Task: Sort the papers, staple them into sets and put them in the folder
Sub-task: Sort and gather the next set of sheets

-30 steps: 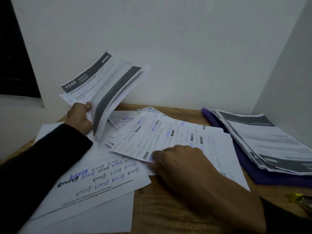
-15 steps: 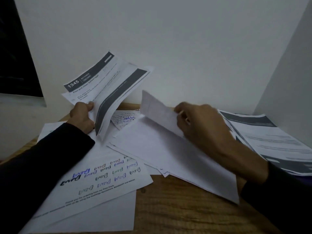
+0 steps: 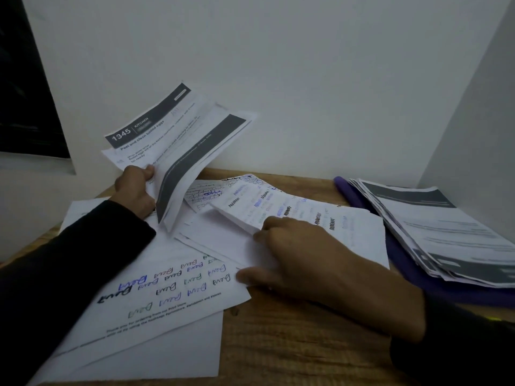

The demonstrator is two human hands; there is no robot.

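My left hand (image 3: 133, 190) grips a bundle of printed sheets (image 3: 178, 140) with dark header bars, held up and fanned above the table's left side. A loose heap of white sheets covers the table's middle; on top lies a sheet with coloured pen scribbles (image 3: 281, 207). My right hand (image 3: 312, 263) rests on this heap, fingertips at the scribbled sheet's near corner and thumb spread on a blank sheet (image 3: 223, 240). A purple folder (image 3: 404, 263) lies at the right under a stack of printed sheets (image 3: 446, 232).
A large sheet with handwritten words (image 3: 167, 288) lies at the front left over more blank paper. The wooden table (image 3: 292, 346) shows bare at the front. White walls close the back and right. A sliver of something yellow (image 3: 494, 319) shows by my right sleeve.
My right hand lifted a sheet and turned it over, then came back down onto the heap's near edge; a scribbled sheet now lies on top. My left hand kept its bundle raised.
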